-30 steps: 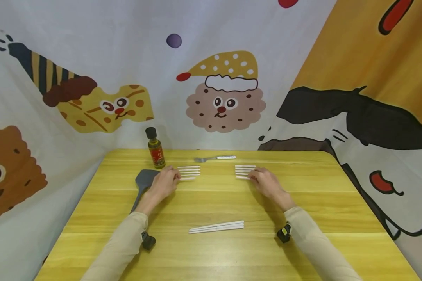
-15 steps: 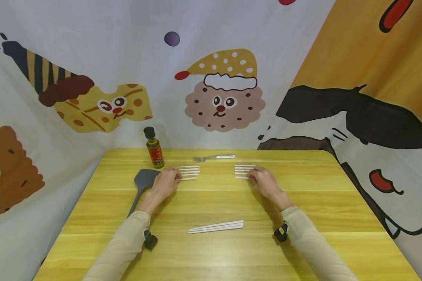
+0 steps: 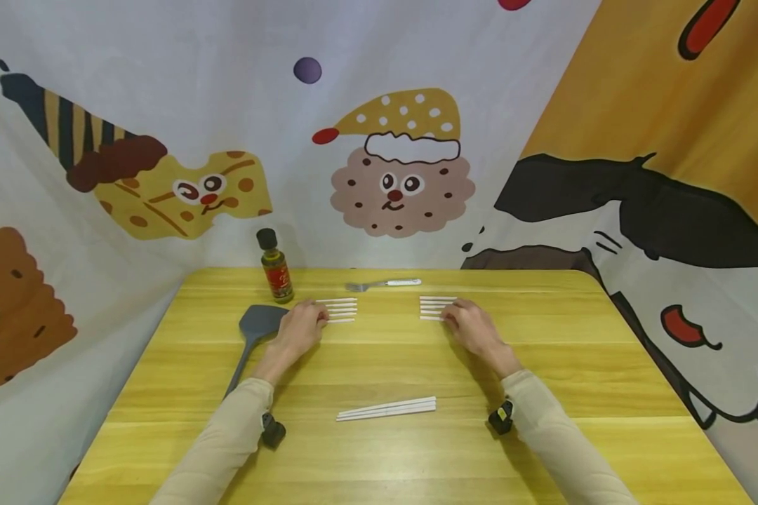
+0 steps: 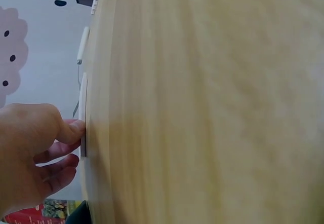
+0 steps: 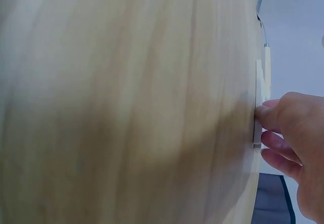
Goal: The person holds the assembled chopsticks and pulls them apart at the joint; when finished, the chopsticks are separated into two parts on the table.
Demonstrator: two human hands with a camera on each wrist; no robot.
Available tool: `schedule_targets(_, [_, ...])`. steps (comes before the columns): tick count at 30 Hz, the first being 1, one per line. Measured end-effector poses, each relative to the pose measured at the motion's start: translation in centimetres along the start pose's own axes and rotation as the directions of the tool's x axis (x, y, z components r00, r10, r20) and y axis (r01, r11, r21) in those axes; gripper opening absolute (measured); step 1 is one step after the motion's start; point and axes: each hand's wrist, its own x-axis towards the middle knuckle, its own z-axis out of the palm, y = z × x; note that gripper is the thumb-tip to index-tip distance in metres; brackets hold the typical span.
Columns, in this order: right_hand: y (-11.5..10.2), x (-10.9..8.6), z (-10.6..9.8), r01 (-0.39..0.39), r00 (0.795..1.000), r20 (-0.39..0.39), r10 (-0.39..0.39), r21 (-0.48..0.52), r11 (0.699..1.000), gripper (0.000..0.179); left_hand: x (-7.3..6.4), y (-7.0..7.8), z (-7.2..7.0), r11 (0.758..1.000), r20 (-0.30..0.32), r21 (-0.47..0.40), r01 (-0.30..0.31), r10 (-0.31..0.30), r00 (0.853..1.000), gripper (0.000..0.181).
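Observation:
In the head view, my left hand [image 3: 300, 328] pinches the nearest white stick [image 3: 344, 320] of a left row. The other short white sticks [image 3: 341, 304] of that row lie parallel behind it. Across a gap, my right hand [image 3: 474, 330] pinches the nearest white stick [image 3: 430, 318] of a matching right row [image 3: 436, 303]. In the left wrist view, thumb and finger meet on the flat stick [image 4: 83, 100], which lies at the table surface. The right wrist view has the thumb on its stick [image 5: 258, 82], other fingers behind. The sticks' outer ends are partly hidden by my hands.
Several longer white sticks [image 3: 387, 409] lie side by side on the table [image 3: 379, 463] nearer to me. A grey spatula [image 3: 262, 320] lies beside my left hand, with a dark-capped bottle [image 3: 278, 277] behind it. A white-handled fork [image 3: 385, 284] lies near the back edge.
The stick in my left hand has slid slightly right, its inner end now nearly level with its row. The right-hand stick has shifted very slightly left. The head view has drifted a little.

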Motion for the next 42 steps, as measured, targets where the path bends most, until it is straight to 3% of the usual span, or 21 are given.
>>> schedule_targets(27, [0.1,-0.1,-0.2,-0.034,0.999,0.03,0.034,0.004,0.999,0.006,0.6,0.5,0.2,1.0,0.02,0.026,0.0,-0.001,1.0,0.005])
schedule_targets(32, [0.1,-0.1,0.0,-0.009,1.0,0.019,0.009,0.003,1.0,0.006,0.5,0.2,0.1,1.0,0.023,0.019,-0.003,0.003,1.0,0.005])
schedule_targets(36, [-0.1,0.0,-0.1,0.023,0.999,-0.039,-0.022,0.012,1.0,0.012,0.4,0.1,-0.1,1.0,0.006,0.01,-0.01,0.01,1.0,0.005])
schedule_targets(39, [-1.0,0.1,-0.7,0.069,0.994,-0.082,-0.066,0.032,0.997,0.018,0.2,0.2,-0.6,1.0,-0.012,0.011,-0.027,0.027,1.0,0.005])
schedule_targets(42, [-3.1,0.0,-1.8,0.122,0.991,-0.062,-0.116,0.087,0.989,0.02,-0.6,0.7,-1.3,0.998,-0.021,0.018,-0.054,0.054,0.998,0.006])
